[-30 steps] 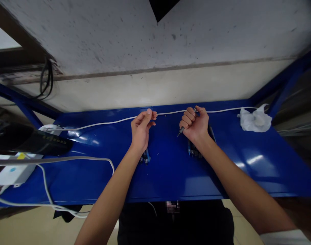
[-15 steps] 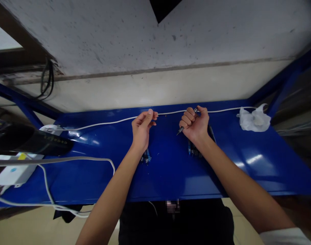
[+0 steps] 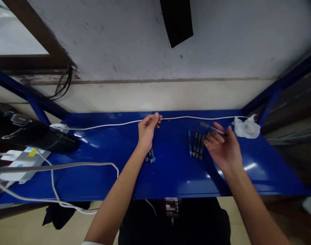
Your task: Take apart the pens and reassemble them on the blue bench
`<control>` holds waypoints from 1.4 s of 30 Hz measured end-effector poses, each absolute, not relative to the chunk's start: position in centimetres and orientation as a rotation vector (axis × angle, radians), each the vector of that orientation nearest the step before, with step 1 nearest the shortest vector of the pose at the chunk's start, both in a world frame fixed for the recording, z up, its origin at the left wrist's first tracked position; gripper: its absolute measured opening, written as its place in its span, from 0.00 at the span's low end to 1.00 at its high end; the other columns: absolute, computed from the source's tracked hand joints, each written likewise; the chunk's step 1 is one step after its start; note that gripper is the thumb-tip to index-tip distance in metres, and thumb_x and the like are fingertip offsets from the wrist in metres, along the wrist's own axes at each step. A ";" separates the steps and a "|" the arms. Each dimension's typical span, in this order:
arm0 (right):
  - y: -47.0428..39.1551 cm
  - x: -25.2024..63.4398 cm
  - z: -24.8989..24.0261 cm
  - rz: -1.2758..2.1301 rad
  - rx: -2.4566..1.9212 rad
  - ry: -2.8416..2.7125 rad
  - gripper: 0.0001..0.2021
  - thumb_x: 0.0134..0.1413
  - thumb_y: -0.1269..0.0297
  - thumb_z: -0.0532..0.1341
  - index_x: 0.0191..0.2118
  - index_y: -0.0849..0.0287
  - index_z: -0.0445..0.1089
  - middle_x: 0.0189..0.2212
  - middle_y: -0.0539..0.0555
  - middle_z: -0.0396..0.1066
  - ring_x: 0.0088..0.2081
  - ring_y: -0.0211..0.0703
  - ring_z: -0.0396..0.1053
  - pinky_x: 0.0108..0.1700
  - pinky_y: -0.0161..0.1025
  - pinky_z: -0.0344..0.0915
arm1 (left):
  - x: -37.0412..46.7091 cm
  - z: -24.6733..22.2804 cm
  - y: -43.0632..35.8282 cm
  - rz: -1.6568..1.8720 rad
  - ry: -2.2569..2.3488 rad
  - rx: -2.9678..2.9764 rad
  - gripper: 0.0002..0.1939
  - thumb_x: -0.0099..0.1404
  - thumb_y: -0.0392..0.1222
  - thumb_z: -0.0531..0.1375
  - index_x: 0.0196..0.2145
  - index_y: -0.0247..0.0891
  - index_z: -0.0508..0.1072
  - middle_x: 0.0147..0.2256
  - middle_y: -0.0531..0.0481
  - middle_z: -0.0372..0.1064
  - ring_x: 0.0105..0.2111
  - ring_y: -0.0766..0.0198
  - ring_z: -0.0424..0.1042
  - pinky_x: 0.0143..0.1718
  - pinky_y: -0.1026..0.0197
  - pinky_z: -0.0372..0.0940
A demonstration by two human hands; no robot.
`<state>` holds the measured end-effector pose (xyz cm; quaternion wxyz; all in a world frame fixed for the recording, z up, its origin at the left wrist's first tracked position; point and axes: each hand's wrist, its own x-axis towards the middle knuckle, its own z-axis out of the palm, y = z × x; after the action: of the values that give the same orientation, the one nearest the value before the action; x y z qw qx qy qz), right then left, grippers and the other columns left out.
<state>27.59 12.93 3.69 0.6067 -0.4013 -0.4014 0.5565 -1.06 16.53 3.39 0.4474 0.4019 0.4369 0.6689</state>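
Note:
My left hand (image 3: 146,132) hovers over the blue table with thumb and fingertips pinched together. Whatever they may hold is too small or hidden to name. Under its wrist lie several pens (image 3: 150,157), mostly covered by the hand. My right hand (image 3: 227,151) is turned palm up, with a slim grey pen (image 3: 208,126) between thumb and fingers; motion smears the pen. Just left of that hand, a blue pen (image 3: 189,143) rests beside several dark pens (image 3: 197,145) in a rough row.
A white cable (image 3: 114,124) runs along the back of the blue table (image 3: 170,177). At the right end sits a crumpled white plastic bag (image 3: 247,126). On the left are a black cylindrical device (image 3: 43,134), a white power strip (image 3: 24,170) and looping cables.
My right hand has swung right and opened out from a fist around the pen, uncovering the row of pens. My left hand keeps its pinch in nearly the same place. The view has shifted slightly.

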 end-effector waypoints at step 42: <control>6.4 29.5 -1.5 0.058 -1.453 -2.248 0.31 0.80 0.48 0.51 0.77 0.61 0.60 0.74 0.64 0.63 0.75 0.57 0.60 0.75 0.60 0.61 | -6.9 -0.6 4.1 1.218 2.073 1.769 0.18 0.69 0.35 0.61 0.55 0.43 0.76 0.51 0.42 0.76 0.44 0.51 0.79 0.48 0.46 0.74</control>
<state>29.50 6.42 -1.55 0.2297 -0.5282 -0.8172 0.0212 -6.94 4.08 -0.63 0.0785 0.5908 0.6923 0.4068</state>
